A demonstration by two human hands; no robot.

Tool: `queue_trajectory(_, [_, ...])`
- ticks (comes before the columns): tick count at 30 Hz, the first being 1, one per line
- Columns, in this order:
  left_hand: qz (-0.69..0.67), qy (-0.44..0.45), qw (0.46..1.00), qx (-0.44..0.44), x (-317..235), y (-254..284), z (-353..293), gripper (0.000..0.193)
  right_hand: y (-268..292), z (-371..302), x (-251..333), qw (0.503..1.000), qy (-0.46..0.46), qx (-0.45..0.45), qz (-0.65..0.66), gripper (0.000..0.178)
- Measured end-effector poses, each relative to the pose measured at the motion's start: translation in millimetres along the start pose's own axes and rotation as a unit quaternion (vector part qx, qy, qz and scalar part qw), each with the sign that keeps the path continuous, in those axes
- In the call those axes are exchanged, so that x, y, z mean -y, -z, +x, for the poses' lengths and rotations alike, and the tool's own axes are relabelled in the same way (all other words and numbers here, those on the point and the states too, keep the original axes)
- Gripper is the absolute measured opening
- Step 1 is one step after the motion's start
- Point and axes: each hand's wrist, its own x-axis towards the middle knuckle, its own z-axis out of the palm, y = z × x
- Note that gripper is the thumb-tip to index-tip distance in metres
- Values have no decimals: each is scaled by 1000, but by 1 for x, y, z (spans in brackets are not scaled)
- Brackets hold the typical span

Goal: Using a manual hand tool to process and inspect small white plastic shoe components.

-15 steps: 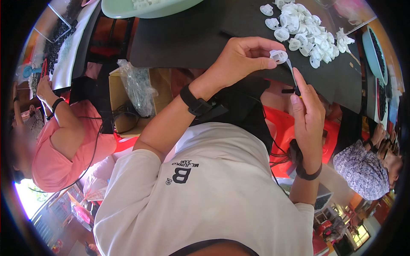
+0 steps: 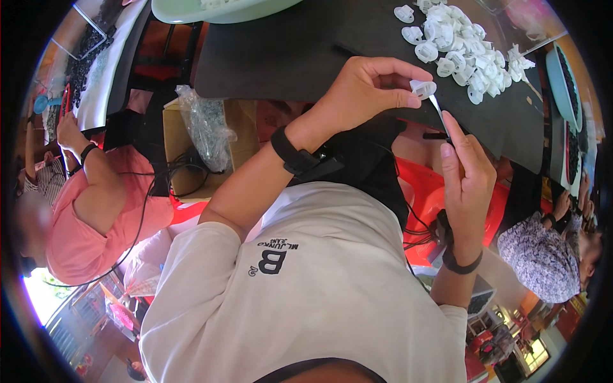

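Between the thumb and fingertips of my left hand [image 2: 370,89] is a small white plastic part [image 2: 423,88], held up over the near edge of the dark table [image 2: 274,60]. My right hand [image 2: 470,172] is closed around a slim knife [image 2: 437,107], forefinger stretched along it. Its pale, narrow blade points up at the lower right side of the part and appears to touch it; the handle is mostly hidden by my fingers. Beyond both hands lies a heap of similar white plastic parts [image 2: 460,51].
A pale green basin [image 2: 223,14] with white parts stands at the far left of the table. Below it is a cardboard box [image 2: 182,143] with a clear plastic bag [image 2: 207,131]. People sit at left in a pink shirt [image 2: 96,210] and at right in a patterned top [image 2: 539,255]. A red stool [image 2: 421,191] is near my right arm.
The white part has turned in my left fingers and shifted slightly right. My right hand and the knife have also moved a little right and toward me.
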Motion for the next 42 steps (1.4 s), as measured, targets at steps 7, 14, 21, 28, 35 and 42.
queue_trajectory(7, [57,-99,993,15,10,0,2,33,-3,-1,2,999,6,14,-48,39])
queue_trajectory(14, [79,-100,992,13,9,-1,0,33,-5,1,3,996,11,22,-89,38])
queue_trajectory(21, [94,-105,990,10,8,-3,-1,34,-7,3,5,994,9,29,-103,35])
queue_trajectory(28, [148,-111,983,3,10,-5,-1,34,-12,9,6,989,7,47,-143,32])
queue_trajectory(35, [70,-18,997,-25,0,-4,-2,29,-3,4,-6,998,35,11,48,35])
queue_trajectory(42, [54,4,998,-25,-5,-2,-1,27,10,3,0,998,-31,27,56,37])
